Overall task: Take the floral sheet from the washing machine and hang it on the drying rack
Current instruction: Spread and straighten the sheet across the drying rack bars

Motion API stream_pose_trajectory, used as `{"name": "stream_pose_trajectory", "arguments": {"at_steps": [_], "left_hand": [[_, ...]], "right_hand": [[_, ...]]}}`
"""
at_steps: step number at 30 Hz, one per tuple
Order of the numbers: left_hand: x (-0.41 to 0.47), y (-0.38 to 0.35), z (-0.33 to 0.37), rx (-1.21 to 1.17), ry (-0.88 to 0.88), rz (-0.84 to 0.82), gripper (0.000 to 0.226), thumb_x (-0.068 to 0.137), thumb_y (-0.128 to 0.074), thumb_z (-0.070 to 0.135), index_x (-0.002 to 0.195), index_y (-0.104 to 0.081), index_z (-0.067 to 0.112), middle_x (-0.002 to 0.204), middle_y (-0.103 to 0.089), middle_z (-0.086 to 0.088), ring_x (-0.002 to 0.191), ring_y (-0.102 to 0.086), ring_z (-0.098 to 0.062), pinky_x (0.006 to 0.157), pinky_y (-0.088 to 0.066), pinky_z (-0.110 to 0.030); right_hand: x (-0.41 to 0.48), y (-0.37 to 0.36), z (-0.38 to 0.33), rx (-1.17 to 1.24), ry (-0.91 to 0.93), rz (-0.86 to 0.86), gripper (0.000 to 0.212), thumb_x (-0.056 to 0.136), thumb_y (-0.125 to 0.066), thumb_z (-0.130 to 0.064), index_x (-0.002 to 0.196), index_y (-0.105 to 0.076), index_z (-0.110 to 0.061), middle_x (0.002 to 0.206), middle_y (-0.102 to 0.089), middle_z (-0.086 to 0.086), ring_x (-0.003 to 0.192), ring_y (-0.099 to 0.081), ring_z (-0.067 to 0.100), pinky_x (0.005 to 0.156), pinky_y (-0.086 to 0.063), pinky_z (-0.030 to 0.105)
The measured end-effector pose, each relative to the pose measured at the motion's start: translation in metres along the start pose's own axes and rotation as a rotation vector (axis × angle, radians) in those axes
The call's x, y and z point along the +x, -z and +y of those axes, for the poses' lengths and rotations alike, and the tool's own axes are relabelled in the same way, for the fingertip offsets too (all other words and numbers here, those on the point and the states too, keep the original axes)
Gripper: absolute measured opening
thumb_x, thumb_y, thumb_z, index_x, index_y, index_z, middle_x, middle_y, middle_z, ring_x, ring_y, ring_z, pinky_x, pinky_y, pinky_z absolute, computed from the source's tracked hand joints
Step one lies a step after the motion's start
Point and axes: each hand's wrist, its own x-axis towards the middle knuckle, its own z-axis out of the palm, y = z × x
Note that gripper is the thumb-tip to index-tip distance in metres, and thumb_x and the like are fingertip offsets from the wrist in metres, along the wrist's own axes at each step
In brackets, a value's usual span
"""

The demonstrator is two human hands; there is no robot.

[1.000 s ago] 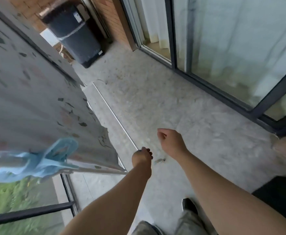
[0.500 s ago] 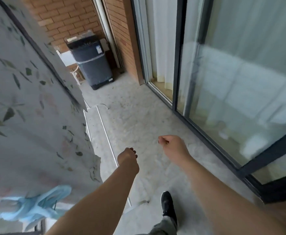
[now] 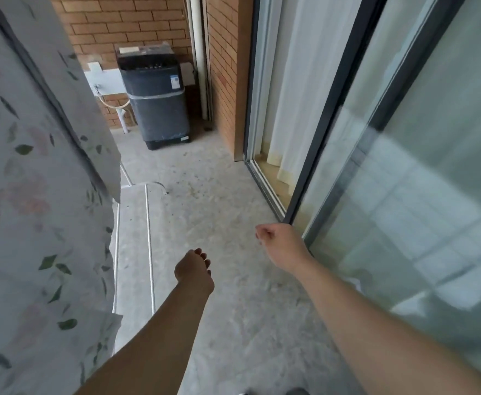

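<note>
Hanging already at the left edge of the view: a pale grey cotton sheet printed with green leaves and faded pink blossoms [image 3: 28, 172], draped high and falling in two layers, most likely so that air can pass on both sides. Showing just below and beside its hem: the thin white metal rails of a drying rack [image 3: 148, 223], bare along the stretch nearest the floor, probably left free because the cloth is carried higher up. Standing well apart, at the far end of the balcony against the brick wall: a dark grey top-loading washing machine [image 3: 154, 101], lid down as far as can be told, set there beside a white wall socket and a hose for water and power. Swinging low and forward over the speckled concrete floor [image 3: 233, 178]: the left hand [image 3: 195, 270], loosely curled, fingers bent inward and gripping nothing. Raised a little higher, near the dark frame of the sliding glass door [image 3: 333, 115]: the right hand [image 3: 282, 246], closed into a slack fist, also empty. Both arms free and clear of the cloth, which suits walking rather than handling. Judged from the lie of things: hanging done or nearly so, with no sheet carried and none visible at the machine; perhaps only a check of the drum left.
</note>
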Motion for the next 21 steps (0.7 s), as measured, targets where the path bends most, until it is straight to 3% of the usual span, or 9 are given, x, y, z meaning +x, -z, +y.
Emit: {"name": "stream_pose_trajectory", "arguments": {"at_steps": [4, 9, 12, 15, 17, 19, 21], "left_hand": [[0.036, -0.037, 0.026, -0.052, -0.009, 0.076, 0.026, 0.097, -0.044, 0.017, 0.078, -0.062, 0.018, 0.075, -0.059, 0.004, 0.063, -0.053, -0.011, 0.061, -0.037, -0.026], [0.096, -0.079, 0.075, -0.226, -0.019, 0.199, 0.029, 0.099, -0.041, 0.017, 0.078, -0.060, 0.019, 0.074, -0.058, 0.005, 0.063, -0.052, -0.011, 0.060, -0.036, -0.025], [0.109, -0.090, 0.104, -0.308, -0.052, 0.265, 0.028, 0.099, -0.042, 0.018, 0.077, -0.060, 0.020, 0.074, -0.059, 0.006, 0.062, -0.052, -0.010, 0.060, -0.036, -0.025], [0.127, -0.098, 0.140, -0.449, -0.109, 0.334, 0.028, 0.098, -0.044, 0.025, 0.076, -0.060, 0.021, 0.075, -0.059, 0.007, 0.063, -0.052, -0.010, 0.058, -0.035, -0.024], [0.137, -0.096, 0.161, -0.505, -0.115, 0.364, 0.028, 0.099, -0.045, 0.030, 0.077, -0.061, 0.023, 0.074, -0.059, 0.008, 0.063, -0.051, -0.009, 0.059, -0.035, -0.023], [0.151, -0.091, 0.180, -0.565, -0.125, 0.401, 0.027, 0.099, -0.047, 0.030, 0.077, -0.061, 0.023, 0.073, -0.058, 0.008, 0.061, -0.049, -0.009, 0.058, -0.034, -0.023], [0.164, -0.086, 0.195, -0.595, -0.120, 0.419, 0.027, 0.100, -0.047, 0.029, 0.077, -0.061, 0.023, 0.073, -0.058, 0.007, 0.060, -0.049, -0.009, 0.057, -0.034, -0.023]], "right_hand": [[0.079, 0.003, -0.011, -0.034, 0.048, -0.065, 0.037, 0.104, -0.048, -0.035, 0.120, -0.072, -0.012, 0.121, -0.071, 0.001, 0.114, -0.064, 0.019, 0.097, -0.050, 0.031], [0.206, -0.009, -0.034, -0.045, 0.165, -0.214, 0.034, 0.103, -0.050, -0.032, 0.116, -0.074, -0.012, 0.115, -0.073, 0.003, 0.109, -0.066, 0.020, 0.091, -0.051, 0.028], [0.256, -0.017, -0.052, -0.045, 0.209, -0.304, 0.033, 0.102, -0.051, -0.032, 0.114, -0.074, -0.012, 0.112, -0.074, 0.002, 0.104, -0.067, 0.019, 0.078, -0.043, 0.021], [0.316, -0.035, -0.091, -0.081, 0.278, -0.440, 0.035, 0.101, -0.049, -0.027, 0.096, -0.074, -0.003, 0.097, -0.075, 0.012, 0.094, -0.068, 0.027, 0.069, -0.044, 0.027], [0.343, -0.055, -0.121, -0.073, 0.305, -0.513, 0.032, 0.100, -0.050, -0.025, 0.091, -0.075, -0.007, 0.096, -0.075, 0.010, 0.094, -0.068, 0.026, 0.073, -0.047, 0.026], [0.363, -0.082, -0.148, -0.057, 0.360, -0.576, 0.028, 0.098, -0.053, -0.025, 0.094, -0.078, -0.013, 0.101, -0.076, 0.006, 0.099, -0.069, 0.023, 0.089, -0.051, 0.031], [0.377, -0.107, -0.170, -0.077, 0.424, -0.638, 0.029, 0.096, -0.053, -0.023, 0.084, -0.076, -0.010, 0.093, -0.076, 0.008, 0.095, -0.070, 0.025, 0.090, -0.051, 0.035]]}}
